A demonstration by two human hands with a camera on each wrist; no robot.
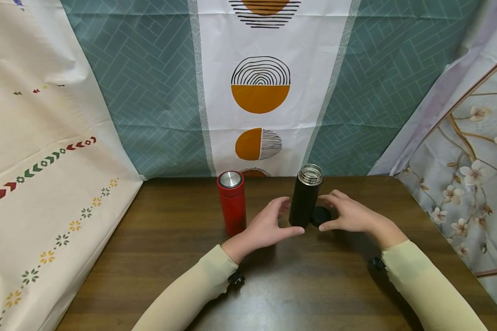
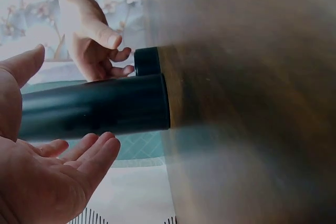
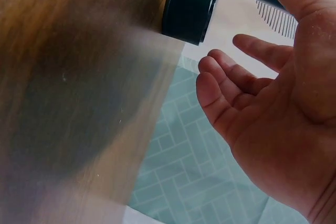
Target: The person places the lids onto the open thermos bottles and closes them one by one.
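A black thermos bottle (image 1: 303, 202) stands upright on the table, its steel mouth uncovered. Its round black lid (image 1: 321, 215) lies on the tabletop close to the base, on the right. My left hand (image 1: 271, 223) is at the bottle's left side, thumb and fingers spread around it without gripping. In the left wrist view the bottle (image 2: 100, 106) passes between that thumb and the relaxed fingers. My right hand (image 1: 348, 214) hovers beside the lid with thumb and fingers apart, holding nothing. The right wrist view shows the lid (image 3: 191, 6) just beyond its loosely bent fingers.
A red thermos bottle (image 1: 233, 209) with a steel-topped cap stands left of my left hand. The brown wooden table (image 1: 170, 276) ends at a patterned cloth backdrop (image 1: 161, 92). Cloths also hang along the left and right sides.
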